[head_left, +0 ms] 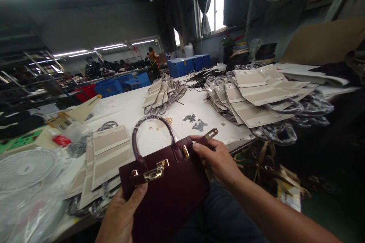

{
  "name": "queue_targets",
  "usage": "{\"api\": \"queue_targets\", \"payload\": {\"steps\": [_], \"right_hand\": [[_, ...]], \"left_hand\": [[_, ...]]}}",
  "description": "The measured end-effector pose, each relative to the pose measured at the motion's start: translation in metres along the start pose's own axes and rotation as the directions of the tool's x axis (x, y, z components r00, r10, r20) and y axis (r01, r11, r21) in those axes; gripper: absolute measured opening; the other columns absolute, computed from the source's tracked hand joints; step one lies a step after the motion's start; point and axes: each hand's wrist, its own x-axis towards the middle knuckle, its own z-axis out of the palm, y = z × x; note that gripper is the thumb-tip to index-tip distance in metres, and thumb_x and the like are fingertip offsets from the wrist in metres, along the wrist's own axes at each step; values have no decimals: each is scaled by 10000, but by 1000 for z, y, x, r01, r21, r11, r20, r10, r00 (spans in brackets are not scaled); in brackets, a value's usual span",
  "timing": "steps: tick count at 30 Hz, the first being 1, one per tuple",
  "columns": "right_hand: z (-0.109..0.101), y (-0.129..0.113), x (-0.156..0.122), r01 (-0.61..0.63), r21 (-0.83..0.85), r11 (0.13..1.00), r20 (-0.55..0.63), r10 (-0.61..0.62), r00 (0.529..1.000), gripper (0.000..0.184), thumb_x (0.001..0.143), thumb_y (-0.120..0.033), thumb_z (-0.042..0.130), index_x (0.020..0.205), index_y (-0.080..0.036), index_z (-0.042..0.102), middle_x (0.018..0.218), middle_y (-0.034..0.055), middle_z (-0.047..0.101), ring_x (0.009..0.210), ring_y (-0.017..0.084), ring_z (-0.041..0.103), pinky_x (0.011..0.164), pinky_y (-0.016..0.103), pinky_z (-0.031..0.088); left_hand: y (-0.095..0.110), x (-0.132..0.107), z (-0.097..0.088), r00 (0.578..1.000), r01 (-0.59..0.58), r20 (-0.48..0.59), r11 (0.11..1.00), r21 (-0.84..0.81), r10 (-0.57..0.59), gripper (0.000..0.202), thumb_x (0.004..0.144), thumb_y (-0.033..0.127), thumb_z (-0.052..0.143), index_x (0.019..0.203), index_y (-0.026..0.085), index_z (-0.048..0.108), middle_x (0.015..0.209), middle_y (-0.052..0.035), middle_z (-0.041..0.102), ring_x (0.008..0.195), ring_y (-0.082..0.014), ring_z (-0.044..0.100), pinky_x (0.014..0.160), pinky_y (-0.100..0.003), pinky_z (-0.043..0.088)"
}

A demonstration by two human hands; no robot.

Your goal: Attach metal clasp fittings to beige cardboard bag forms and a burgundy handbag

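1. In the head view, a dark burgundy, smooth-surfaced handbag (173, 193) is held tilted at the near edge of a long white worktable (128, 110), partly over the person's lap.
2. The left hand (122, 205) is clamped on the bag's left side, thumb on the front just below a gold-toned metal clasp (155, 172); its other fingers are mostly hidden.
3. The right hand (219, 161) is closed at the upper right corner, thumb and forefinger pinching beside a gold-toned metal strap plate (211, 133); how firmly, I cannot tell.
4. If that pinch loosens, the strap plate could swing down and scratch the smooth front.
5. Heavy thumb pressure beside the clasp might mark the burgundy surface.
6. The arched, plastic-wrapped handle (154, 117) stands free of both hands; pushed forward, it could scatter the tiny gold-coloured pieces (169, 120) lying beyond.
7. A leftward swing might knock the beige-lined flat stack (111, 152) near the left hand.
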Motion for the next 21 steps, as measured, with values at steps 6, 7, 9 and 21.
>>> {"api": "queue_targets", "payload": {"steps": [6,7,9,21], "right_hand": [[2,7,2,11,6,1000,23,-11,1000,517,824,-509,813,1225,-186,770,640,-21,547,557,96,396,508,228,294],[2,8,2,10,10,1000,28,-11,1000,520,827,-507,814,1232,-184,766,648,-20,552,560,95,395,511,227,292],[2,12,2,6,27,1000,32,-7,999,522,830,-501,818,1241,-186,760,644,-25,541,556,91,387,512,225,284],[1,22,7,-23,16,1000,18,23,1000,498,849,-509,804,1225,-187,760,638,-33,514,550,84,394,504,213,309]], "left_hand": [[-9,6,-11,996,-85,17,996,-28,86,827,541,247,1001,1308,266,692,1119,-51,815,1078,-358,760,977,-491,627],[-10,6,-12,995,-98,12,995,-34,98,793,548,263,1001,1283,262,704,1121,-53,814,1097,-361,753,985,-494,624],[-11,7,-15,991,-133,-2,990,-50,133,700,591,335,990,1234,248,728,1130,-62,811,1133,-371,738,993,-499,621],[-10,2,-14,985,-40,152,972,-233,77,625,886,477,759,1436,215,619,1296,-122,749,1250,-383,676,1085,-557,549]]}}
